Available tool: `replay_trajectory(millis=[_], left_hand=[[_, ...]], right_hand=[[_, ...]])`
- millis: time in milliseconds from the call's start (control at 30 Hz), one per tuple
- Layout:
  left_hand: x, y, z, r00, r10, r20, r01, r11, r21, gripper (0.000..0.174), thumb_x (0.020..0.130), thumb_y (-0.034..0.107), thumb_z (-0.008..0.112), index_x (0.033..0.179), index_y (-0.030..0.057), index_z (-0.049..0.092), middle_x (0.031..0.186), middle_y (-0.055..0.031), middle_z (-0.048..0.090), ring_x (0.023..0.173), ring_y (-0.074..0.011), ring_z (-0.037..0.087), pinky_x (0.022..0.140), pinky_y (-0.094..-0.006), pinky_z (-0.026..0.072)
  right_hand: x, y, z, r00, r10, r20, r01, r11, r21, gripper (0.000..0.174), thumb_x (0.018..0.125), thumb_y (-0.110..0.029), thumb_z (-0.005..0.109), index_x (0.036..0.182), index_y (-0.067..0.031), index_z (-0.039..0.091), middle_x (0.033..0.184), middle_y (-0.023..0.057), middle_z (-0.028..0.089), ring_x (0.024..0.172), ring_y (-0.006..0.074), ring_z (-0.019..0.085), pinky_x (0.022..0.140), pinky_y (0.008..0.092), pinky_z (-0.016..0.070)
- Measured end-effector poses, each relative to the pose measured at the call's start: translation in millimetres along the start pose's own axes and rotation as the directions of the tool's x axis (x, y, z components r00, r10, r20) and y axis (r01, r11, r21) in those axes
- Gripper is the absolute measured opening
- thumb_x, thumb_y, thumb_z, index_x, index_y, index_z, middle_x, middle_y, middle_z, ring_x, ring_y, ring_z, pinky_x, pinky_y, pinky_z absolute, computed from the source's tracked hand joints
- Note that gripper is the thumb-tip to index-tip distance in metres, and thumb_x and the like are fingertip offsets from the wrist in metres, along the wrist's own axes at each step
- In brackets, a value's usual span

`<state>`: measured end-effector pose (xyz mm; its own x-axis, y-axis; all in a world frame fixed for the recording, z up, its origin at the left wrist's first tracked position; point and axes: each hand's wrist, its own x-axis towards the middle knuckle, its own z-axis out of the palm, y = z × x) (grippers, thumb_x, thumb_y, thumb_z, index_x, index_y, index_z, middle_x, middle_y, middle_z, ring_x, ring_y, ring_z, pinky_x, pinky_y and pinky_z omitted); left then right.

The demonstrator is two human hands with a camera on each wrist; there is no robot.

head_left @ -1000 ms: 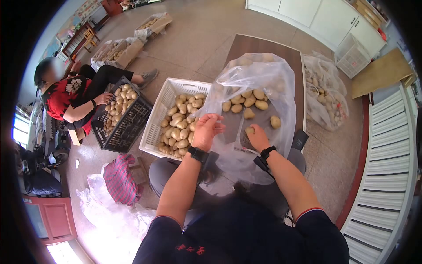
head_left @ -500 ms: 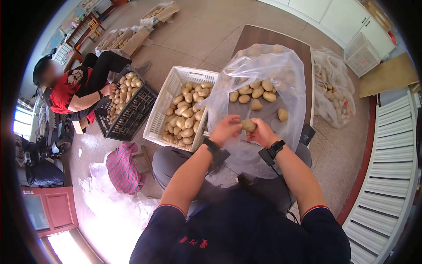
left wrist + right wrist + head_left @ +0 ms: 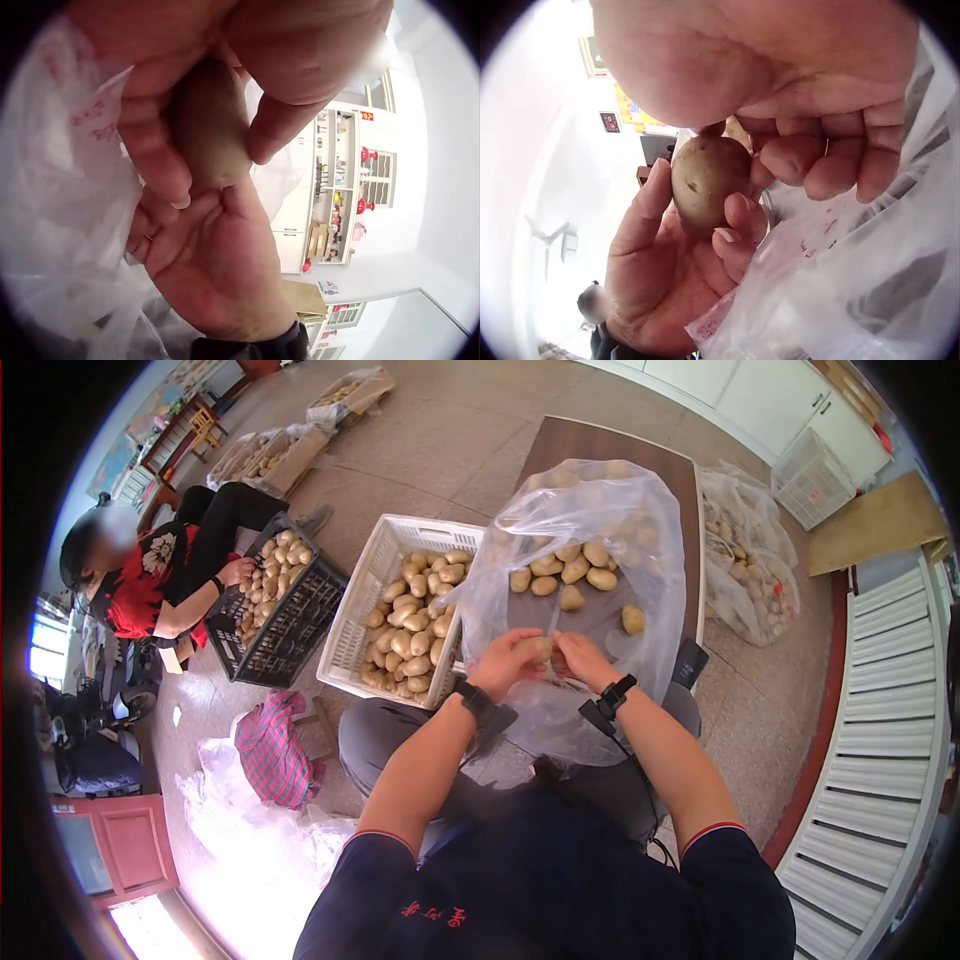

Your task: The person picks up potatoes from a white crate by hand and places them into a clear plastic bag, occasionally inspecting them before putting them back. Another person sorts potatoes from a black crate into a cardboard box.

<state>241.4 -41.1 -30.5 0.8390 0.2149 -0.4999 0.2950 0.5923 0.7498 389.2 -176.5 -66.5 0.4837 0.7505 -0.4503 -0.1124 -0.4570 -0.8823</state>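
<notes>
Facing a clear plastic bag [image 3: 625, 510] at upper centre, white crate [image 3: 358, 605] to its left. At centre, closing left hand [image 3: 508, 666] and right hand [image 3: 580, 658] on one potato [image 3: 538, 650]: pinching in the left grip, cupping with curled right fingers.

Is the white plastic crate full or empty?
Partly full: the white slatted plastic crate holds a heap of tan potatoes, one inner wall bare.

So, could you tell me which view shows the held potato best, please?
The right wrist view: the potato sits in the middle, lit, its skin and eyes plain, pinched by the left hand. The left wrist view shows it shadowed and half covered by fingers; the head view shows only a sliver beside the right hand.
</notes>
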Motion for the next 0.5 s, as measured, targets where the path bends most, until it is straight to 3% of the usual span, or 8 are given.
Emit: replay_trajectory(millis=[33, 100, 167, 233, 267, 333, 367, 500], left_hand=[[0, 2, -1, 0.999, 0.025, -0.036, -0.026, 0.999, -0.036, 0.042, 0.093, 0.021, 0.064, 0.131, 0.0062, 0.052, 0.111, -0.0087, 0.063, 0.090, -0.0200, 0.064, 0.078, -0.0335, 0.0558], [-3, 9, -5, 0.993, 0.064, -0.095, -0.070, 0.995, -0.068, 0.041, 0.094, 0.022, 0.063, 0.130, 0.0064, 0.052, 0.110, -0.0086, 0.063, 0.089, -0.0205, 0.064, 0.077, -0.0335, 0.0561], [-5, 14, -8, 0.983, 0.124, -0.135, -0.148, 0.971, -0.185, 0.040, 0.095, 0.022, 0.062, 0.130, 0.0063, 0.052, 0.108, -0.0091, 0.063, 0.087, -0.0221, 0.065, 0.073, -0.0339, 0.0556], [-6, 23, -15, 0.971, 0.161, -0.175, -0.197, 0.957, -0.213, 0.039, 0.096, 0.022, 0.060, 0.131, 0.0070, 0.051, 0.107, -0.0089, 0.063, 0.085, -0.0230, 0.065, 0.070, -0.0347, 0.0545], [-6, 27, -19, 0.962, 0.195, -0.193, -0.244, 0.931, -0.272, 0.037, 0.097, 0.022, 0.058, 0.130, 0.0074, 0.052, 0.107, -0.0088, 0.063, 0.084, -0.0239, 0.064, 0.070, -0.0353, 0.0541], [-5, 30, -28, 0.932, 0.251, -0.262, -0.337, 0.865, -0.371, 0.035, 0.097, 0.022, 0.056, 0.129, 0.0090, 0.052, 0.108, -0.0090, 0.061, 0.083, -0.0263, 0.063, 0.071, -0.0367, 0.0533], [-3, 32, -33, 0.929, 0.256, -0.267, -0.344, 0.864, -0.369, 0.035, 0.097, 0.022, 0.056, 0.129, 0.0090, 0.052, 0.108, -0.0090, 0.061, 0.083, -0.0263, 0.063, 0.071, -0.0367, 0.0533], [3, 33, -56, 0.797, 0.246, -0.551, -0.529, 0.724, -0.442, 0.035, 0.096, 0.022, 0.057, 0.128, 0.0090, 0.052, 0.112, -0.0121, 0.060, 0.087, -0.0303, 0.062, 0.073, -0.0402, 0.0547]], right_hand=[[6, 3, -2, 0.977, -0.156, -0.143, 0.128, 0.974, -0.186, 0.050, 0.096, -0.045, 0.052, 0.084, 0.0021, 0.062, 0.065, 0.0119, 0.060, 0.061, 0.0257, 0.059, 0.063, 0.0382, 0.0484], [7, -3, -13, 0.925, -0.231, -0.302, 0.135, 0.942, -0.306, 0.040, 0.091, -0.036, 0.059, 0.093, 0.0036, 0.065, 0.080, 0.0177, 0.066, 0.082, 0.0331, 0.064, 0.078, 0.0416, 0.0492], [14, 1, -30, 0.802, -0.406, -0.438, 0.103, 0.816, -0.568, 0.037, 0.086, -0.030, 0.063, 0.102, 0.0028, 0.064, 0.097, 0.0212, 0.066, 0.098, 0.0366, 0.062, 0.087, 0.0436, 0.0474], [16, -2, -48, 0.767, -0.463, -0.444, 0.050, 0.733, -0.679, 0.039, 0.085, -0.025, 0.063, 0.114, 0.0018, 0.061, 0.114, 0.0225, 0.061, 0.111, 0.0393, 0.055, 0.095, 0.0464, 0.0440], [17, 1, -55, 0.769, -0.470, -0.433, 0.065, 0.732, -0.678, 0.039, 0.085, -0.025, 0.063, 0.114, 0.0018, 0.061, 0.114, 0.0225, 0.061, 0.111, 0.0393, 0.055, 0.095, 0.0464, 0.0440], [18, 6, -66, 0.729, -0.506, -0.461, -0.088, 0.598, -0.797, 0.046, 0.085, -0.021, 0.062, 0.125, 0.0007, 0.055, 0.126, 0.0218, 0.056, 0.119, 0.0404, 0.050, 0.100, 0.0467, 0.0413], [18, 7, -67, 0.729, -0.511, -0.456, -0.081, 0.597, -0.798, 0.046, 0.085, -0.021, 0.062, 0.125, 0.0007, 0.055, 0.126, 0.0218, 0.056, 0.119, 0.0404, 0.050, 0.100, 0.0467, 0.0413], [18, 15, -72, 0.769, -0.413, -0.488, -0.194, 0.577, -0.793, 0.051, 0.085, -0.018, 0.062, 0.131, 0.0011, 0.050, 0.135, 0.0217, 0.048, 0.126, 0.0398, 0.043, 0.106, 0.0461, 0.0366]])
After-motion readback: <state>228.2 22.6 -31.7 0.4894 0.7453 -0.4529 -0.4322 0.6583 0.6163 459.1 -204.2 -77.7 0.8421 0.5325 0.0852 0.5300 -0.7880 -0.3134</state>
